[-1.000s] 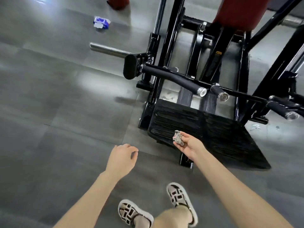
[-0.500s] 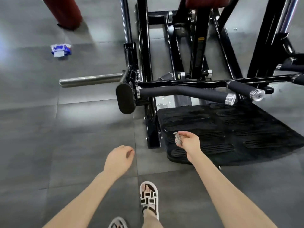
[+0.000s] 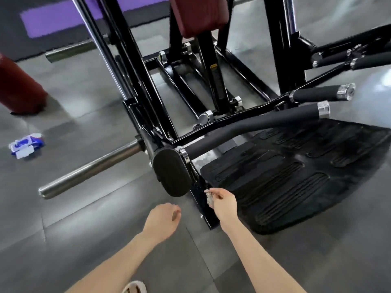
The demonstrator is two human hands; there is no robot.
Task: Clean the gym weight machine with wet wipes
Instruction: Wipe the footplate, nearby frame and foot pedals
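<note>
Here, seen from above, the person's right hand pinches a crumpled, greyish wet wipe in its fingertips, just beside the lower front corner of the black frame of a weight machine. Whether the wipe touches the metal cannot be told. The left hand hangs nearby over the floor, fingers loosely curled, holding nothing. Just above the hands is a black oval end pad, with a bare steel weight peg sticking out to the left of it and a foam-covered handle running off to the right. A ribbed black footplate lies to the right of the right hand. A dark red cushion sits high on the machine. Well apart, on the grey floor tiles to the left, lies a blue and white pack of wet wipes, and beyond it a dark red cylinder. A sandalled foot shows at the bottom edge.
</note>
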